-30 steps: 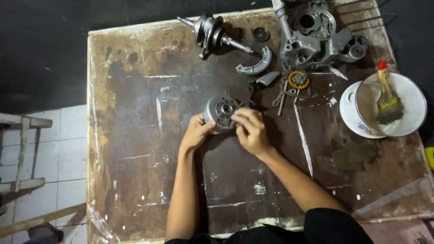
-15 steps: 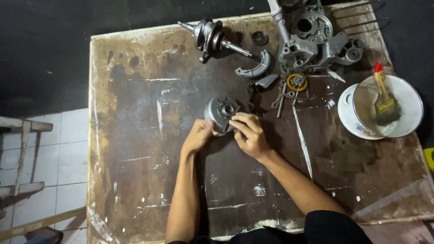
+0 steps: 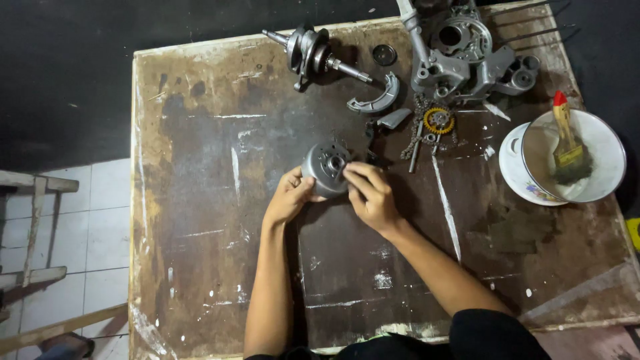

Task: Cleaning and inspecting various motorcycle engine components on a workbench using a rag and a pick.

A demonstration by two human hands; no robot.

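Worn brown table (image 3: 200, 220), crankshaft (image 3: 313, 53), brake shoe (image 3: 373, 97), engine casing (image 3: 460, 60), chain (image 3: 417, 127), white bowl (image 3: 600, 153)

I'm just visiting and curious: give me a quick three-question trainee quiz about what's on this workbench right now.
1. True or false: both hands touch the round grey metal part.
2. What lies in the white bowl? A) paintbrush B) hammer C) chain
3. Which hand reaches the part's top face?

Key:
1. True: the left hand cups its side.
2. A, the paintbrush.
3. The right hand.
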